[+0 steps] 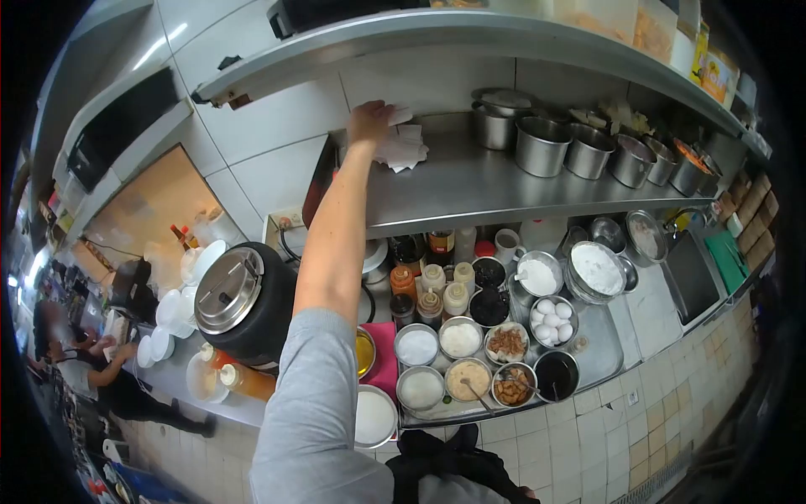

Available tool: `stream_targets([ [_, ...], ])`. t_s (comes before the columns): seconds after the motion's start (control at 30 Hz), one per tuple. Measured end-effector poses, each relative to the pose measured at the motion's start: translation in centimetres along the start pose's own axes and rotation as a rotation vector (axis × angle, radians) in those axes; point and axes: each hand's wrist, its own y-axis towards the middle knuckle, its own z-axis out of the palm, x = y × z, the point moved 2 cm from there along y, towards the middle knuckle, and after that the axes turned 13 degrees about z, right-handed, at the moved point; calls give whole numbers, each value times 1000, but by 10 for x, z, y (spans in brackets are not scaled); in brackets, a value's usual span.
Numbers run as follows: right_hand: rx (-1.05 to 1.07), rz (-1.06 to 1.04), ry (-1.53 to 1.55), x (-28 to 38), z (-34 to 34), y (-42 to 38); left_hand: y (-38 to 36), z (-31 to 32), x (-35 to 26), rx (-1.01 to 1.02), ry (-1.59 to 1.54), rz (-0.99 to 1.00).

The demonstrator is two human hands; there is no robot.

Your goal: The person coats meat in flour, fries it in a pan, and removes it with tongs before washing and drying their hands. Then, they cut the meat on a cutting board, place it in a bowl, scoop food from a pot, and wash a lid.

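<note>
My left hand (370, 123) is stretched up to the left end of the steel wall shelf (470, 189). Its fingers are bent together on a white paper slip (400, 116), slightly blurred. More white papers (405, 149) lie loosely overlapping on the shelf just below the fingers. My left arm, in a grey sleeve, crosses over the counter. Of my right hand (528, 494) only a small bit of skin shows at the bottom edge beside the dark apron; its fingers are hidden.
Steel pots (540, 147) line the shelf's right side. Below stand squeeze bottles (433, 278), bowls of food (468, 380) and a bowl of eggs (552, 321). A black lidded warmer (273, 294) is left of my arm. Another person (105, 374) stands far left.
</note>
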Motion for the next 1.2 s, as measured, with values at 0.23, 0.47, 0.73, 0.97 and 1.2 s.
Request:
stream_targets([
  [0.23,166,-195,-72,81,-54,20,-36,7,-23,474,581,-221],
  [0.47,416,-306,-110,156,-96,47,-77,-95,-141,416,697,-46],
  [0.73,657,-319,-197,197,-109,61,-147,-327,-151,399,921,-37],
  [0.97,560,-213,-153,236,-78,-24,-253,-414,-22,640,837,-407],
  [1.2,510,-271,62,244,9,-71,-282,-408,19,733,586,-364],
])
